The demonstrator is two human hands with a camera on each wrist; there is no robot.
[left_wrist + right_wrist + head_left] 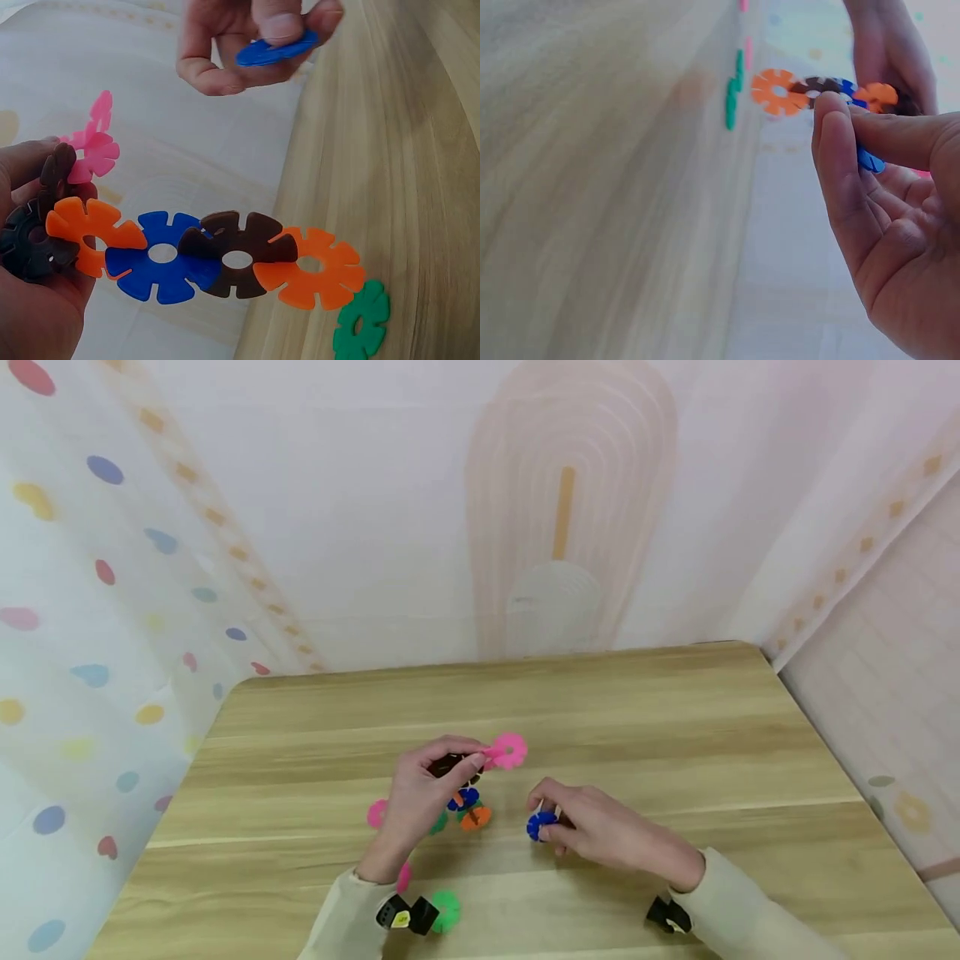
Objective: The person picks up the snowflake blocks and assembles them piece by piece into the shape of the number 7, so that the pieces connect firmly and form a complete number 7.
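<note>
Above a wooden table point(600, 710), a linked chain of discs point(217, 259) is being gripped by the left hand point(420, 793); a loose blue disc point(540, 825) is being pinched by the right hand point(592, 831). The dangling chain could be pulled apart if jolted.

The chain of orange, blue and brown slotted flower discs point(225, 259) looks like smooth, faintly glossy plastic, as does the loose blue slotted disc point(274, 49). The light table point(645, 735) shows matt, wood-grain laminate with smooth rounded corners.
</note>
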